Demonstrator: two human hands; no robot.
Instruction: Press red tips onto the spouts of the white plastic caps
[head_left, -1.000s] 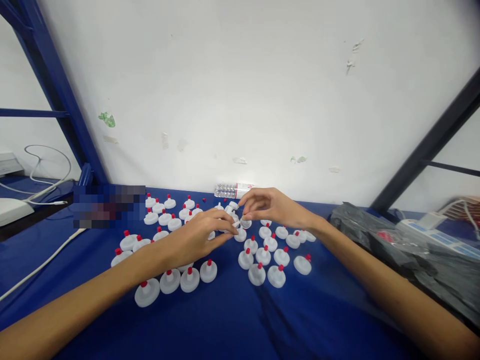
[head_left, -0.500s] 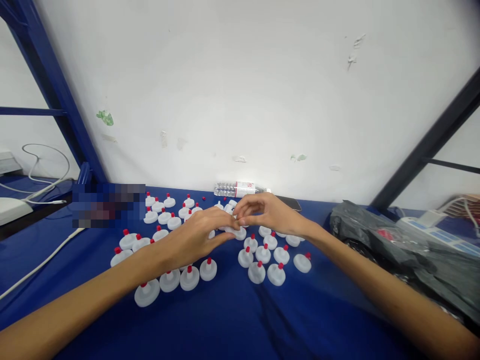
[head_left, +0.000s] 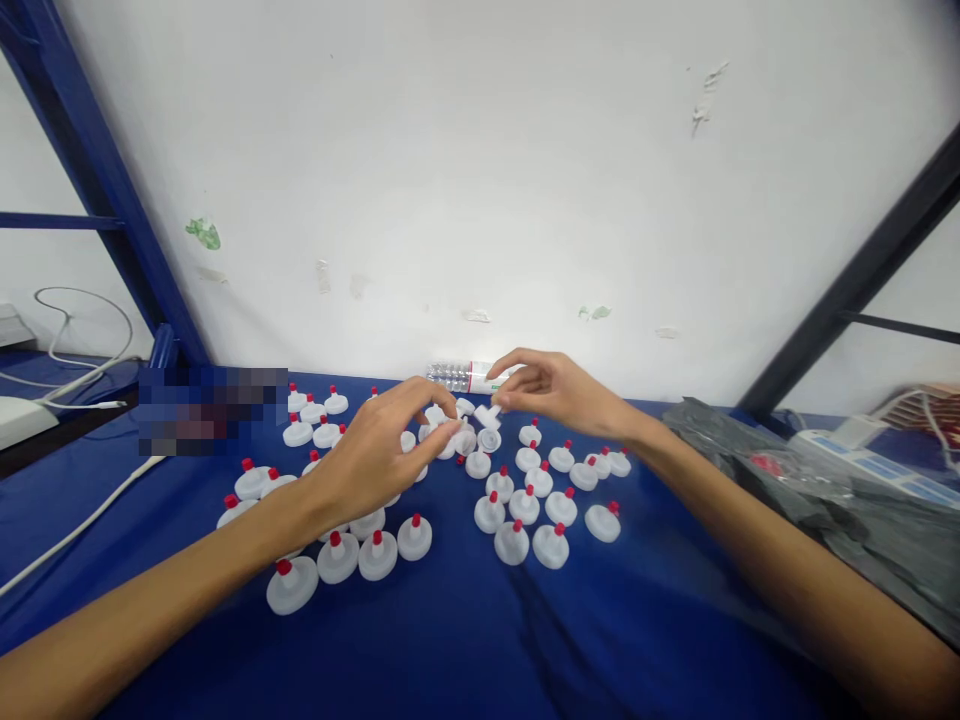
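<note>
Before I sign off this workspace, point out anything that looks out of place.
A clear bottle lies on its side by the wall rather than upright. Torn scraps cling to the wall, making it look marred. One red-tipped white piece sits apart, right of its group.

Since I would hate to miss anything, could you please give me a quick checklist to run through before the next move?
1. Right hand gripping a white piece: ok.
2. Left hand gripping a piece: cannot tell; fingertips overlap the cluster.
3. Red tip on the nearest white disc: ok.
4. Bottle upright: not ok, on its side.
5. Right hand apart from the dark bag: ok.
</note>
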